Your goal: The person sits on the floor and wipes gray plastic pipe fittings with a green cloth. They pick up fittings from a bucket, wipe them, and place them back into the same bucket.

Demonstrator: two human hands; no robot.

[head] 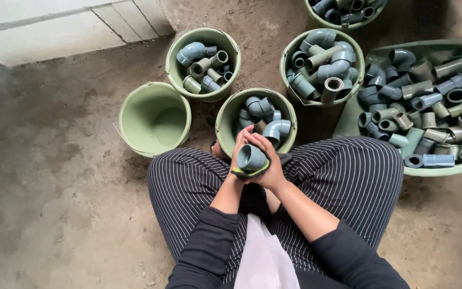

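I sit on the ground with both hands raised over my knees. A grey-blue plastic pipe elbow (251, 157) sits between them, its open end facing me. My left hand (238, 147) wraps its left side. My right hand (269, 163) cups it from the right and below, and also holds a dark cloth with a yellow-green edge (248, 173) under the fitting. Just beyond my hands stands a green bucket (226, 120) with a few grey elbows inside.
An empty green bucket (135, 128) stands to the left. Two more green buckets (180, 43) (287, 53) behind hold pipe fittings. A wide green basin (445, 170) at right is full of several fittings. Another bucket (316, 21) shows at the top edge. Dirt floor surrounds everything.
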